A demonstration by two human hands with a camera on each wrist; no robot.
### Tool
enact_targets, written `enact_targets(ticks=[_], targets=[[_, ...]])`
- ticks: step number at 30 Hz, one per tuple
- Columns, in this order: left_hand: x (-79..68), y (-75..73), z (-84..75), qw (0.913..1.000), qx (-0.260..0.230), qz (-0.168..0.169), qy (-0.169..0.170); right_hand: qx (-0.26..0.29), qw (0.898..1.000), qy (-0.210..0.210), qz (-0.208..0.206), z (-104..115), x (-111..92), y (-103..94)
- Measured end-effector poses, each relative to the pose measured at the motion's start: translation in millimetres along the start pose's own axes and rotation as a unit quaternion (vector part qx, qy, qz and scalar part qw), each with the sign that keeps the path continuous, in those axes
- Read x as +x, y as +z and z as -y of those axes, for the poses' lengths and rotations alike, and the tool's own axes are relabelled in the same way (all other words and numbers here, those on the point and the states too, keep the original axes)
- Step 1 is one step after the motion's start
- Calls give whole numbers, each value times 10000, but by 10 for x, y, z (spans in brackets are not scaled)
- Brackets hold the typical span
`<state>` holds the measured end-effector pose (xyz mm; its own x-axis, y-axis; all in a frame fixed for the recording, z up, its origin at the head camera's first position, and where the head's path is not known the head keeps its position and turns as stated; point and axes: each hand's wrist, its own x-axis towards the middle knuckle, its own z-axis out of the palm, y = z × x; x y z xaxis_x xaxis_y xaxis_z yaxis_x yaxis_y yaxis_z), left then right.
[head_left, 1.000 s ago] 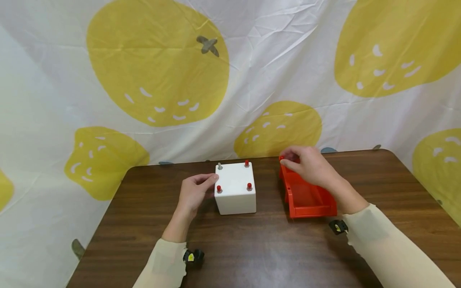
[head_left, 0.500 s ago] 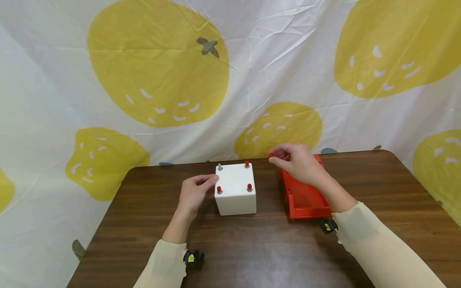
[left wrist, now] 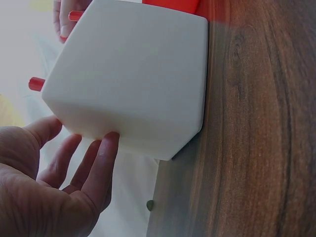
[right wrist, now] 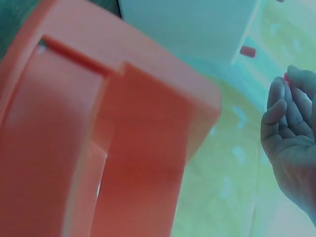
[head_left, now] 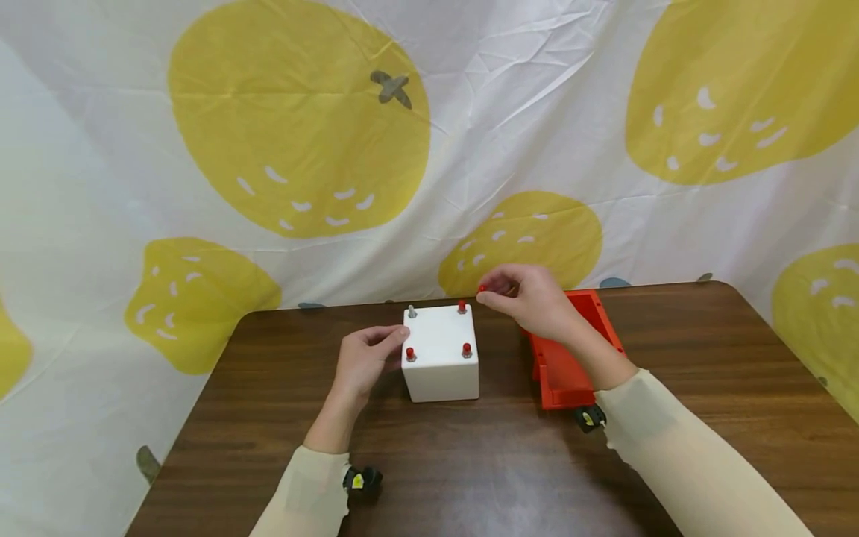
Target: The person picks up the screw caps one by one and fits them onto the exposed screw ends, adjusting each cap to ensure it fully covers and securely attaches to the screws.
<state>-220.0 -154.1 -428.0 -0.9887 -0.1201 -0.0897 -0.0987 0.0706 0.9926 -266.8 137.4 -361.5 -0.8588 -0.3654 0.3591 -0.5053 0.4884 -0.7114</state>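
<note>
A white box [head_left: 439, 335] stands on the table with a metal stud at each top corner. Red caps cover three studs, among them the front-left cap [head_left: 410, 353] and back-right cap [head_left: 461, 306]; the back-left stud [head_left: 412, 312] is bare metal. My left hand [head_left: 365, 358] rests against the box's left side, thumb at the top edge. In the left wrist view its fingertips [left wrist: 112, 138] touch the white wall. My right hand [head_left: 526, 298] pinches a small red cap [head_left: 482, 289] between thumb and fingers, raised just right of the box's back-right corner.
An open red bin [head_left: 567, 365] sits to the right of the box, partly under my right forearm. The brown wooden table [head_left: 443, 462] ends at the back against a hanging fruit-print cloth [head_left: 322, 268]. Small cameras are strapped at both wrists.
My right hand has moved left from the red bin's back edge toward the box, carrying the red cap. The left hand and the box have stayed in place.
</note>
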Motion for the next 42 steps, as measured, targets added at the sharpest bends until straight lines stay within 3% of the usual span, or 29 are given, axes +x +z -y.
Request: enact_targets(ticks=[7,15,25,42], targets=[[2,8,11,10000,-78,29,21,350,9993,71,-49,-5,48,102],[6,8,10,10000,-29,14,6,389,9991,-7,-173,47,128,198],[15,10,11,10000,10,3,-1,705,9974,-78,106,99,235,372],[19,-8,19,10000,-74,0,15,210,9975,-365,566,205,474,638]])
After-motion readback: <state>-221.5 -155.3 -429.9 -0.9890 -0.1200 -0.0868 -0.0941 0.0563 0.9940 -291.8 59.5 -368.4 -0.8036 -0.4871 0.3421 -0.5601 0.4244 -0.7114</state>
